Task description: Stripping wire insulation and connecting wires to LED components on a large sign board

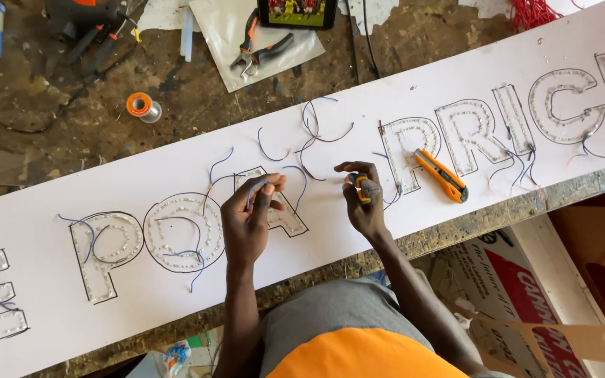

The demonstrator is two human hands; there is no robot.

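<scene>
A long white sign board [358,133] lies across the bench, with outlined letters filled with small light dots and loose thin wires. Over the board, my left hand [250,220] pinches a blue wire [255,192] between thumb and fingers. To its right, my right hand [362,199] grips a small orange and grey tool [360,187] near the wire's end. The two hands are a little apart, above a triangular outlined letter [285,210].
An orange utility knife [442,176] lies on the board to the right. Behind the board on the stained bench are a solder spool [141,107], pliers [260,50] on a white sheet, a phone [297,12] and a dark power tool [89,17]. Cardboard boxes [526,294] stand below right.
</scene>
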